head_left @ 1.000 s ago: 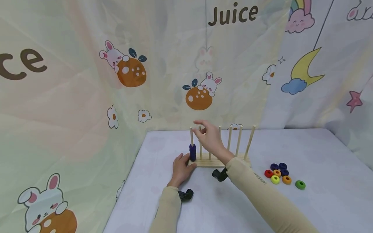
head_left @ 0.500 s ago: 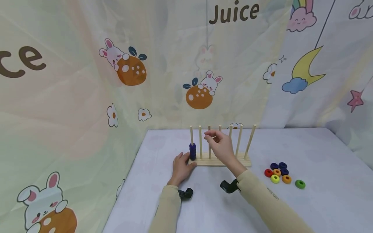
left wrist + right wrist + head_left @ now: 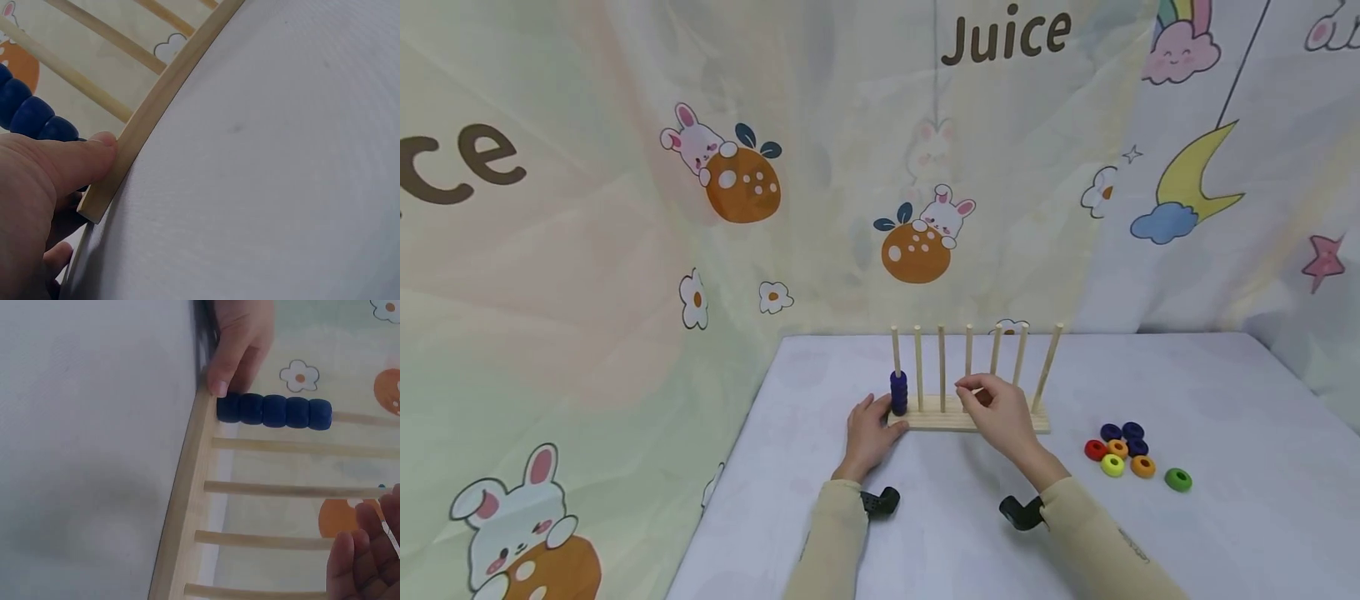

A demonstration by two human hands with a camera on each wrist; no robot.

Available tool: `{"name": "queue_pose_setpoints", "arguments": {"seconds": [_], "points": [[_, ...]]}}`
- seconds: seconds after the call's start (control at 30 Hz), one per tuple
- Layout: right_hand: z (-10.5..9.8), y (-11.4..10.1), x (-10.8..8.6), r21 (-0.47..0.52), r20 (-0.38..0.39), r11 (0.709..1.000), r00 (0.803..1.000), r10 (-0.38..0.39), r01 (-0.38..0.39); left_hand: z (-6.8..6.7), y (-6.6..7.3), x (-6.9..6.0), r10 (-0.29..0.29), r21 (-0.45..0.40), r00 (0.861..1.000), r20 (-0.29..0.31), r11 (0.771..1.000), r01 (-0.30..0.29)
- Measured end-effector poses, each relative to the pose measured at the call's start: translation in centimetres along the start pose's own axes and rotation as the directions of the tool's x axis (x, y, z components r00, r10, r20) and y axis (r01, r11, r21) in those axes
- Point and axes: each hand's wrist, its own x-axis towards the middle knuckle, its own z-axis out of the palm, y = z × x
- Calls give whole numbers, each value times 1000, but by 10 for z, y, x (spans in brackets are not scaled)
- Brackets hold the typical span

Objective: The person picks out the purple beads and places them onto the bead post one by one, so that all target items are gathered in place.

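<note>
Standing beside the left hand (image 3: 868, 433), the wooden rack (image 3: 940, 422) is pinched at one end.
Dark blue rings (image 3: 898, 393) are stacked just beside that hand; nothing is seen held in the right hand (image 3: 1000, 414), its fingers loosely bent. Judged light and stiff, the rack is best gripped by its base (image 3: 153, 103), not its slender pegs (image 3: 942, 362).

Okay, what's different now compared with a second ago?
The right hand moved away from the top of the leftmost peg, rightward and downward. Nothing was visibly taken or let go. The left hand still grips the wooden base; the blue stack and loose beads stayed put.
</note>
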Motion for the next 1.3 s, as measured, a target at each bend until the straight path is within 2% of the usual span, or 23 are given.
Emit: {"name": "queue_pose_setpoints", "arguments": {"seconds": [0.17,0.43,0.73,0.9,1.17,1.3], "points": [[-12,13,-13,-29,-19,999,1000,15,-16,1,2,-2,-12,-4,1000,21,1000,13],[-29,30,-29,-31,-27,993,993,113,-114,2,0,-3,1,13,1000,28,1000,-1],[-32,40,-36,-48,19,977,977,211,-209,4,-1,-1,-30,30,999,38,999,29],[-32,47,-36,-69,28,974,975,218,-216,2,-1,0,-22,20,1000,15,1000,22],[-42,60,-40,-130,-58,971,980,192,-199,-1,1,0,-22,-4,1000,4,1000,22],[-49,68,-46,-160,-113,958,969,220,-236,-1,0,0,-22,-4,1000,12,1000,22]]}}
